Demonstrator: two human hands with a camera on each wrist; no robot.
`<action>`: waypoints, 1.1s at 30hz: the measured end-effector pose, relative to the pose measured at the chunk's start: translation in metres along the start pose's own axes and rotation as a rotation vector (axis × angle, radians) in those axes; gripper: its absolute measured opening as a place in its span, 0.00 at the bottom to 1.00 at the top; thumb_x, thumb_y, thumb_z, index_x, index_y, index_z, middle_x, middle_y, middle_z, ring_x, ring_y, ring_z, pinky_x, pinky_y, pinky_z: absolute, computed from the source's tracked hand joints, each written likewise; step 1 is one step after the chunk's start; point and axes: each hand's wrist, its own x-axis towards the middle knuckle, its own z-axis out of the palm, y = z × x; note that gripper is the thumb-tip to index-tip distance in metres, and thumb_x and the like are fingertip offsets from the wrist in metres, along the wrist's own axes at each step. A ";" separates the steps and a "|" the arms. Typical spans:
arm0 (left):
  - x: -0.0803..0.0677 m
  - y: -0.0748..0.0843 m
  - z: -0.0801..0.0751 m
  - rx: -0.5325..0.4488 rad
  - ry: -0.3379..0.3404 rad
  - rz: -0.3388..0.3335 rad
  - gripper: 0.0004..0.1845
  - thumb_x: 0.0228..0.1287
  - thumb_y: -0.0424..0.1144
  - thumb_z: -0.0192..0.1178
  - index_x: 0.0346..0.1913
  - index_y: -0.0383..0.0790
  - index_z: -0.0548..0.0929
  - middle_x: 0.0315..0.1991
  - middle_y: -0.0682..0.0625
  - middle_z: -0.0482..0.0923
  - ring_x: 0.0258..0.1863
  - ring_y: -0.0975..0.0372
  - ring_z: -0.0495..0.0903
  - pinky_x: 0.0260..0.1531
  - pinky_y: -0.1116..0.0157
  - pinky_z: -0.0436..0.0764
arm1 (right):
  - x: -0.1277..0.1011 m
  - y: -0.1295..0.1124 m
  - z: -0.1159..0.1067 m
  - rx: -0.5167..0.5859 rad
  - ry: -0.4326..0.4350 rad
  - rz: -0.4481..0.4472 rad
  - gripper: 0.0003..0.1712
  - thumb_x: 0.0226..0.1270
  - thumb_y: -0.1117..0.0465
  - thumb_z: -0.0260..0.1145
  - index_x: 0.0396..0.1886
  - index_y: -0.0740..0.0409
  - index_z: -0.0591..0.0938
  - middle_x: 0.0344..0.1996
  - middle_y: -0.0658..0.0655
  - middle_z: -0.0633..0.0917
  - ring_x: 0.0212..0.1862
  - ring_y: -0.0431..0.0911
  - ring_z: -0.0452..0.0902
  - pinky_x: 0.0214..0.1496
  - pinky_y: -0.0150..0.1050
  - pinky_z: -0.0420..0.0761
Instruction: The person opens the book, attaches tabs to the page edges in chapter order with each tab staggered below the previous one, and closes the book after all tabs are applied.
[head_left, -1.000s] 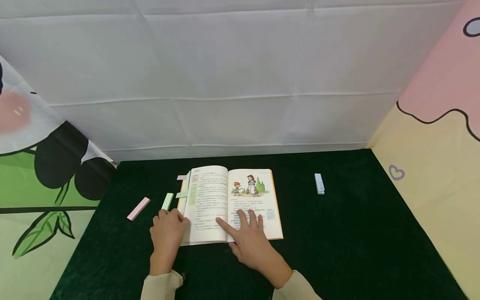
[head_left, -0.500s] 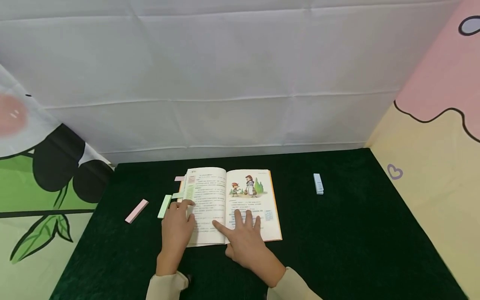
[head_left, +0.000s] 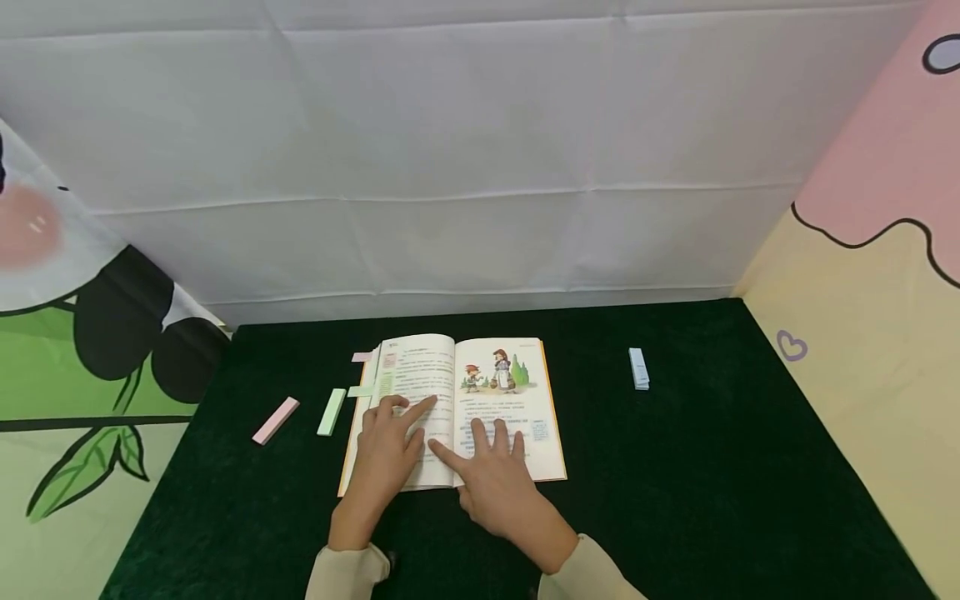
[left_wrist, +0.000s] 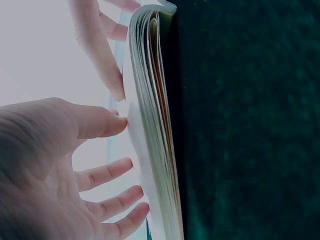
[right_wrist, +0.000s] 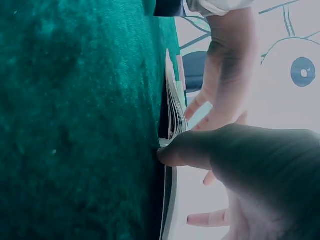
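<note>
Pressing an open book [head_left: 457, 400] flat — both hands spread
Left hand [head_left: 386, 450] on its left page, right hand [head_left: 498, 475] on its right — fingers straight.

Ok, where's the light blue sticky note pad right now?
In the head view, the light blue sticky note pad lies alone on the dark green tablecloth, right of the open book.

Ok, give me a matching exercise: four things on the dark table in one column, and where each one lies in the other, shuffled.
Things:
1. open book
2. pink strip
3. green strip
4. blue strip

Places:
A. far right, alone on the table
B. farthest left
C. under both hands, the left hand and the right hand
D. just left of the book

Pairs: 1-C, 2-B, 3-D, 4-A
</note>
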 end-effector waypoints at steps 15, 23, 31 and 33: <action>-0.003 0.011 0.005 0.045 0.025 0.010 0.25 0.74 0.37 0.61 0.71 0.60 0.79 0.67 0.35 0.68 0.62 0.35 0.68 0.54 0.40 0.77 | -0.006 0.013 0.001 -0.017 0.051 -0.038 0.41 0.73 0.47 0.69 0.80 0.20 0.61 0.76 0.65 0.65 0.73 0.70 0.64 0.68 0.69 0.73; -0.009 0.026 0.005 0.177 0.019 0.076 0.27 0.75 0.36 0.62 0.72 0.59 0.77 0.66 0.31 0.68 0.55 0.36 0.76 0.47 0.47 0.85 | -0.005 0.023 0.005 0.084 0.080 -0.047 0.42 0.72 0.48 0.70 0.80 0.23 0.62 0.76 0.64 0.65 0.74 0.69 0.62 0.69 0.69 0.70; -0.011 0.044 0.015 0.190 0.030 0.051 0.29 0.73 0.53 0.64 0.73 0.49 0.76 0.65 0.26 0.68 0.60 0.31 0.74 0.52 0.38 0.82 | -0.012 0.038 0.003 0.206 0.161 0.034 0.39 0.76 0.45 0.65 0.81 0.49 0.66 0.73 0.65 0.69 0.73 0.65 0.65 0.71 0.62 0.74; -0.012 0.048 0.020 0.187 0.018 0.034 0.34 0.71 0.56 0.65 0.74 0.47 0.74 0.67 0.25 0.66 0.64 0.28 0.71 0.56 0.33 0.79 | -0.013 0.042 0.002 0.244 0.192 0.091 0.36 0.77 0.47 0.64 0.79 0.53 0.68 0.71 0.66 0.71 0.72 0.64 0.67 0.70 0.60 0.75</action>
